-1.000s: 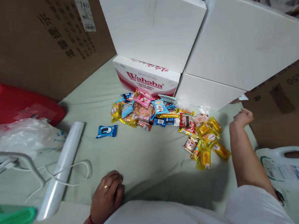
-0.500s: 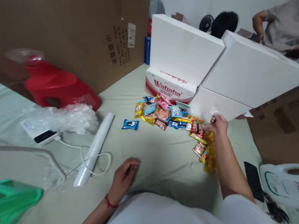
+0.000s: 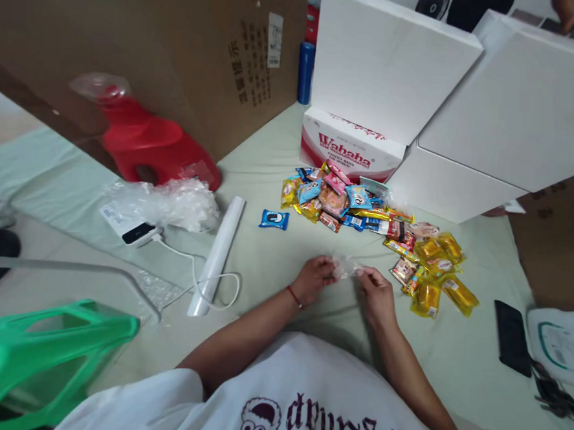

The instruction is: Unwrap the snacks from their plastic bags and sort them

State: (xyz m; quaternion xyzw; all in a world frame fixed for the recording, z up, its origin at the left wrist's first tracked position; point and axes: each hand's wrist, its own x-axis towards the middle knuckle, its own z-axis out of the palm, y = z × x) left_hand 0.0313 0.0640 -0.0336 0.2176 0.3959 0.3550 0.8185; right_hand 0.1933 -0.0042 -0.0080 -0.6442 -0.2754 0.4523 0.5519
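Observation:
Between my two hands is a small crumpled piece of clear plastic [image 3: 347, 267], probably thin film or a bag. My left hand [image 3: 314, 279] pinches its left end, and a red cord circles that wrist. My right hand [image 3: 376, 292] grips the other end with the fingertips. Beyond them lies a heap of wrapped snacks [image 3: 333, 200] in many colours. Yellow-wrapped snacks [image 3: 439, 267] lie to the right of my right hand. A single blue snack packet [image 3: 273, 219] rests apart on the left of the heap.
A Wahaha carton [image 3: 348, 149] and white boxes [image 3: 394, 59] stand behind the snacks. To the left are a white roll [image 3: 219, 255], a cable, bunched clear plastic [image 3: 174, 205] and a red jug [image 3: 156, 145]. A black phone-like slab [image 3: 512, 337] and a white jug [image 3: 567, 344] lie right.
My right hand has come back from beside the white boxes with the clear plastic. My left hand has moved right and now holds it too. The view has shifted left.

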